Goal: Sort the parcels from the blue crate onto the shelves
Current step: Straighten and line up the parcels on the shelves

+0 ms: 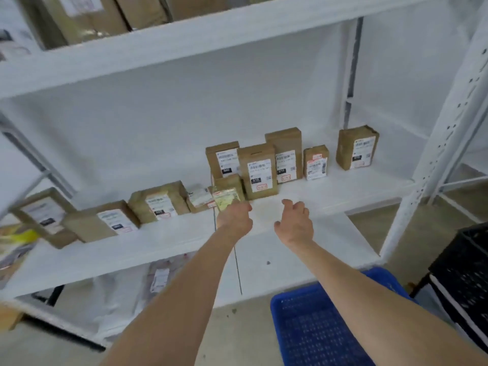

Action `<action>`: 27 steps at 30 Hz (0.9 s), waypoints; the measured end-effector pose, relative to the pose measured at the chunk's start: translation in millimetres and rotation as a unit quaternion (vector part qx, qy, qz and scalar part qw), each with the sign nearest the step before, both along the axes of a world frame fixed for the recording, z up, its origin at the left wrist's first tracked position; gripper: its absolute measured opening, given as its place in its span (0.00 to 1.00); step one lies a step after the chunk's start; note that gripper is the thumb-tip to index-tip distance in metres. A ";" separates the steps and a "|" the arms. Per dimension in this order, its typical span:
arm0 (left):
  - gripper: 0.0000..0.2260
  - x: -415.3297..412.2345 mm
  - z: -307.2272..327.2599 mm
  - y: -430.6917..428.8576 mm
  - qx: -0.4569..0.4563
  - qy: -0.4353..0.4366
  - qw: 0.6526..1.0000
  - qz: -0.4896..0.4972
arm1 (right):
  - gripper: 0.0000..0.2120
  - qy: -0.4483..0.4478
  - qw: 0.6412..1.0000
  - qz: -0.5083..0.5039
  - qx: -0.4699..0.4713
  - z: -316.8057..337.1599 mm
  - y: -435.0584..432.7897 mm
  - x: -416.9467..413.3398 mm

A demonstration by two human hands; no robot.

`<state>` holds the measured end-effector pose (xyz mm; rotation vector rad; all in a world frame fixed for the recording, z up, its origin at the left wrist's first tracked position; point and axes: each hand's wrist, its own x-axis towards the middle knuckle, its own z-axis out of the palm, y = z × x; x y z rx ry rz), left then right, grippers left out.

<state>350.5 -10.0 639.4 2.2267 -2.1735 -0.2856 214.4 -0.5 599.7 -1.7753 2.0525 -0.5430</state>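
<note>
My left hand (234, 219) reaches onto the white middle shelf (184, 241) and holds a small brown parcel (227, 192) with a yellowish label, standing it in front of the row. My right hand (295, 223) hovers beside it over the shelf, fingers relaxed and holding nothing. Several brown labelled parcels (260, 171) stand upright along the shelf, with one more (357, 147) apart at the right. The blue crate (322, 320) sits on the floor below my right forearm; the part in view shows only its mesh bottom.
More parcels (155, 202) lean along the shelf's left part. Large cartons (87, 14) fill the upper shelf. A white perforated upright (433, 154) stands at the right, a black crate (467, 276) beyond it. White bagged parcels (158, 278) lie on the lowest shelf.
</note>
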 end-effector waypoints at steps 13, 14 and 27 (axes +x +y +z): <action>0.19 179.8 17.9 6.6 -0.035 0.030 0.996 0.080 | 0.26 0.031 0.993 0.108 -0.048 36.2 -23.2 168.9; 0.20 197.3 15.8 3.5 -0.039 0.033 0.996 0.077 | 0.25 0.037 0.992 0.110 -0.048 35.1 -26.8 186.8; 0.12 414.0 7.6 -29.8 -0.076 0.053 0.995 0.039 | 0.31 -0.008 0.982 0.188 -0.010 17.4 -61.7 410.0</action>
